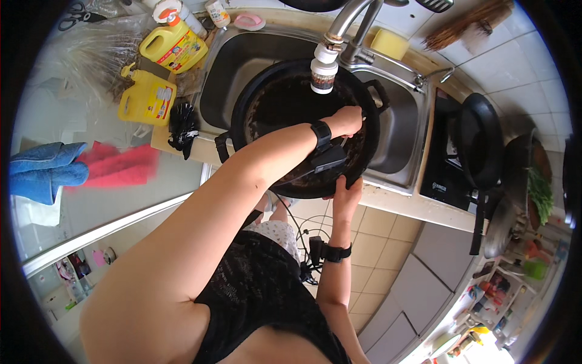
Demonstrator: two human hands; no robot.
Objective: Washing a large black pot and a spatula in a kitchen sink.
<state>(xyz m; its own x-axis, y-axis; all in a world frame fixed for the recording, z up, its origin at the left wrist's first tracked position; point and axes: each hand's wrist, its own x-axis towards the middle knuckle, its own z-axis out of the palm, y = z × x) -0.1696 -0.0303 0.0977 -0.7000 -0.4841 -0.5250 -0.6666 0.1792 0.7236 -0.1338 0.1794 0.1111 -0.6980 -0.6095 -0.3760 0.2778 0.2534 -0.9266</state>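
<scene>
A large black two-handled pan [291,102] lies across the double-bowl sink, its inside dark with brownish, worn-looking patches. My left hand [348,120] is closed like a fist inside the pan, near its right wall. It holds a thin tool [344,140]; only small bits show, so its kind is unclear. My right hand [348,193] grips the pan's near rim, thumb on top and fingers partly hidden below. Over the far side of the pan hangs a faucet with a white filter nozzle [323,75]; no water is seen running.
Stainless sink bowls [400,132] surround the pan. Left stand yellow pump jugs [152,98], a black bristly brush [183,127], a blue towel [47,168] and a red cloth [120,164]. Right, a frying pan [479,141] sits on the stove [439,177]. A cable [291,211] hangs below my arms.
</scene>
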